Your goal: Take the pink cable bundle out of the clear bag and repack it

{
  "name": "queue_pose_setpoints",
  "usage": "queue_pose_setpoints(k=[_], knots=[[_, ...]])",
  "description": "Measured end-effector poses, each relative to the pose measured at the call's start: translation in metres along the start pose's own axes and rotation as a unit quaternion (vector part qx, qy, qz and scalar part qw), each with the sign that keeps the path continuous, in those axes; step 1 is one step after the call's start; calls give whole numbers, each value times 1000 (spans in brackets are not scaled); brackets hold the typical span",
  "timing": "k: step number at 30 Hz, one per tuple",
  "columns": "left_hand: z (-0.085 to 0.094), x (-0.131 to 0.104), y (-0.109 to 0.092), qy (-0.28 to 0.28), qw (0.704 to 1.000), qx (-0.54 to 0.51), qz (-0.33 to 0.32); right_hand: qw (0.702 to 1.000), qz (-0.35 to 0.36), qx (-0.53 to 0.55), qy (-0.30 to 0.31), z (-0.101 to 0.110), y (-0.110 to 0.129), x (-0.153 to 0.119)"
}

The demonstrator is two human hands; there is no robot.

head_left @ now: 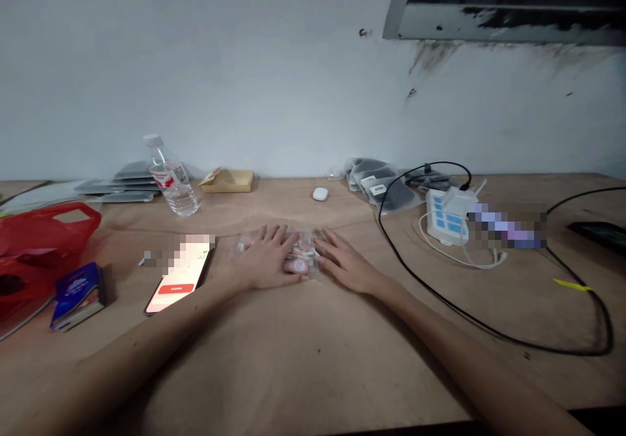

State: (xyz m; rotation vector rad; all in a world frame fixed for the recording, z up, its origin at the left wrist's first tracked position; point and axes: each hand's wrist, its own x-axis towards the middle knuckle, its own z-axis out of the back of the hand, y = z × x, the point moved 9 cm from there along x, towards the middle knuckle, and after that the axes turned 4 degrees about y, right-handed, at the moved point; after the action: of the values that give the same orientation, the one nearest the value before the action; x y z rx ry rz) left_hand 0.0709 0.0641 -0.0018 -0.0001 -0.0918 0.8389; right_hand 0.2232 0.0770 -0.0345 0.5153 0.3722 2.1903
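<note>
Packet [297,264] of clear plastic with pink-and-white contents is lying on the brown worktop [317,358], left hand [267,258] spread flat over it, right hand [349,265] with fingertips by its right edge. Grip's pretty much released on both, fingers fanned out, and a small white rounded case [320,193] sits just beyond.

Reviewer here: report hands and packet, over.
Left hand spread on clear packet. Right hand at its right edge. Packet on table. Phone to its left, apart.
</note>
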Motion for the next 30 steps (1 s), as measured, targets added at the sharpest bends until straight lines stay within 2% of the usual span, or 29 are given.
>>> queue_pose_setpoints(k=[6, 12, 17, 20, 25, 30], knots=[[0, 0, 1, -5, 1000, -5, 5, 998, -9, 48, -39, 11, -6, 0], [3, -1, -3, -5, 1000, -3, -9, 990, -73, 72, -94, 13, -30, 1], [5, -2, -7, -5, 1000, -6, -30, 997, 8, 41, -72, 12, -15, 4], [5, -2, -7, -8, 1000, -5, -30, 998, 35, 20, -57, 11, -9, 3], [5, -2, -6, -2, 1000, -5, -22, 998, 42, -44, -19, 2, -8, 2], [7, 0, 1, -13, 1000, -8, 5, 999, 12, -8, -32, 5, -14, 2]])
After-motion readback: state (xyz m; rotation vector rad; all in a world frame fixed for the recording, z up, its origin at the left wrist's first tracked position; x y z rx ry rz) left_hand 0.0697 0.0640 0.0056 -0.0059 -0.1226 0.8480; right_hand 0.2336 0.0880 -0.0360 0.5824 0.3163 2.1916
